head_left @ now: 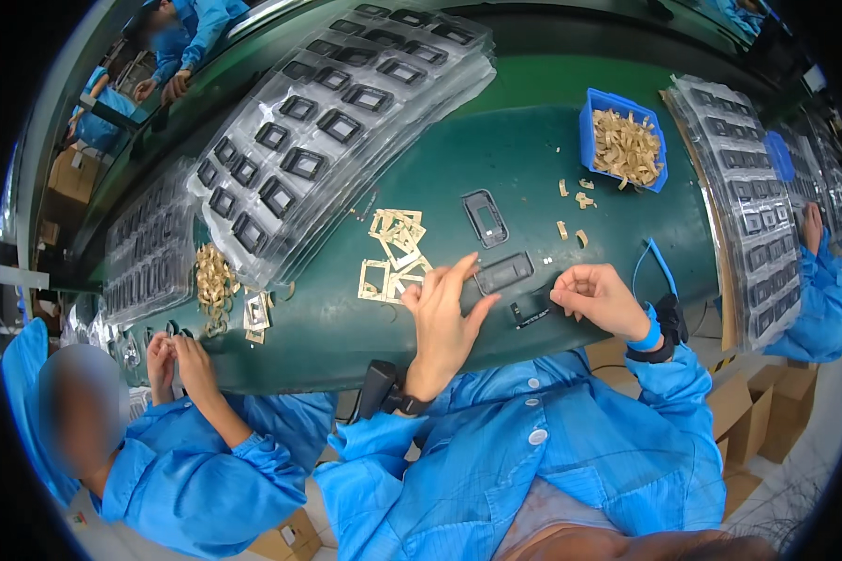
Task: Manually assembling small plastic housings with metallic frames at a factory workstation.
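My left hand (444,323) is over the green table with its fingers spread, holding nothing. Its fingertips are at the left end of a black rectangular plastic housing (505,272). Farther back lies a second black housing (486,219) with a window-like opening. To the right, my right hand (597,301) has thumb and fingers pinched together. Whatever is between those fingertips is too small or hidden to name. Just left of the pinch, a small black strip (533,318) with pale marks lies near the table's front edge. Tiny white bits (547,261) lie beside the nearer housing.
Cream-coloured frame pieces (395,271) are heaped left of my hand. A blue bin (587,140) holds many curled tan strips; several lie loose before it. Clear trays of black housings (337,123) are stacked behind left, more trays (748,220) right. Co-workers' hands (182,360) work at left.
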`<state>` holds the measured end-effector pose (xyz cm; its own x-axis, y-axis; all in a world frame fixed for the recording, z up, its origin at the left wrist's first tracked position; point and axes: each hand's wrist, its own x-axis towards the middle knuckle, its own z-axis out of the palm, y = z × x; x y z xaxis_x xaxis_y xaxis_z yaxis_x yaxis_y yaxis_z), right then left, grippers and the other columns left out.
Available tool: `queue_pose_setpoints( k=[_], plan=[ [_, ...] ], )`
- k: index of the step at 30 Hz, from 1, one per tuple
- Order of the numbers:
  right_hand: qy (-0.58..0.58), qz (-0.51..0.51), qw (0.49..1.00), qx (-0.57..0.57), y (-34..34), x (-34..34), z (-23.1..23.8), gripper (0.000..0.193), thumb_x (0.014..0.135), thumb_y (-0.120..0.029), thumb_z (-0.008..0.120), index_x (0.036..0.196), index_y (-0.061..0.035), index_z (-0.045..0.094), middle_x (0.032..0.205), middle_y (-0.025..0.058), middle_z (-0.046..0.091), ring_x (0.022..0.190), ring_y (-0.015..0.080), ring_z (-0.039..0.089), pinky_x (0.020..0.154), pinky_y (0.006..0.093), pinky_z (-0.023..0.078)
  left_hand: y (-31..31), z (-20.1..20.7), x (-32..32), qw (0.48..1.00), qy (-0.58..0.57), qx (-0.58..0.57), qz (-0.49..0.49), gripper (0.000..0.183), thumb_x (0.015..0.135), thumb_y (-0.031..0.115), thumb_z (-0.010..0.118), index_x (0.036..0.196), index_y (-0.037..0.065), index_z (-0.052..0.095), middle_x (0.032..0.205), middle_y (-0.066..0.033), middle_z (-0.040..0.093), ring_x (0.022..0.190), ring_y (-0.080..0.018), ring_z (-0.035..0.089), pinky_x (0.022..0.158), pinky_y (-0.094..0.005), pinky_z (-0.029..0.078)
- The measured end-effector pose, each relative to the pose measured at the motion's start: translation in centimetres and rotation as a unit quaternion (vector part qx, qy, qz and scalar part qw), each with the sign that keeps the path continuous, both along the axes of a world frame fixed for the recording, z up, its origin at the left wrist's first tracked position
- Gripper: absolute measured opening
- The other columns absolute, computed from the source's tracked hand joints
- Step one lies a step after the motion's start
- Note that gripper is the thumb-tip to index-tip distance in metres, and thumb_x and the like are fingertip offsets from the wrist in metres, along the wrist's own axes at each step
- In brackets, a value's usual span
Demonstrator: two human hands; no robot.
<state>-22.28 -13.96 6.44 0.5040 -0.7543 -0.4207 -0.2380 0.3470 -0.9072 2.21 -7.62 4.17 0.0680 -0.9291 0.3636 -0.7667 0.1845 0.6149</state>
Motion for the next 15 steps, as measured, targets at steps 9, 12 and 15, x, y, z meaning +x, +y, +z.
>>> queue_pose_setpoints(
  k=[9,12,15],
  plan=[
    [0.015,0.001,1.0,-0.004,-0.7,1.3,-0.1,0.014,0.094,-0.017,0.071,0.092,-0.0031,0.067,0.072,0.0007,0.065,0.062,0.0059,0.057,0.054,0.0205,0.043,6.4,-0.5,1.1,0.999,0.016,0.013,0.03,0.061,0.072,0.029,0.087,0.126,0.009,0.065,0.122,-0.0048,0.067,0.109,-0.0239,0.059,0.097,-0.0365,0.033],
    [0.031,-0.013,0.999,-0.032,-0.9,-0.1,-1.3,0.015,0.095,-0.017,0.069,0.088,-0.0041,0.065,0.068,0.0027,0.064,0.058,0.0078,0.058,0.051,0.0217,0.042,5.4,0.0,2.7,0.997,0.031,-0.034,0.056,0.061,0.076,0.03,0.085,0.128,0.008,0.064,0.123,-0.005,0.067,0.113,-0.0259,0.058,0.097,-0.0368,0.036],
    [0.003,-0.026,0.998,-0.051,-0.6,-1.1,-2.2,0.016,0.095,-0.017,0.067,0.086,-0.0039,0.063,0.067,0.0028,0.062,0.057,0.0097,0.059,0.049,0.0221,0.044,5.7,1.2,7.8,0.97,0.052,-0.05,0.231,0.049,0.086,0.014,0.076,0.132,0.005,0.061,0.123,-0.0127,0.067,0.11,-0.0299,0.061,0.094,-0.0392,0.045]
  ],
)
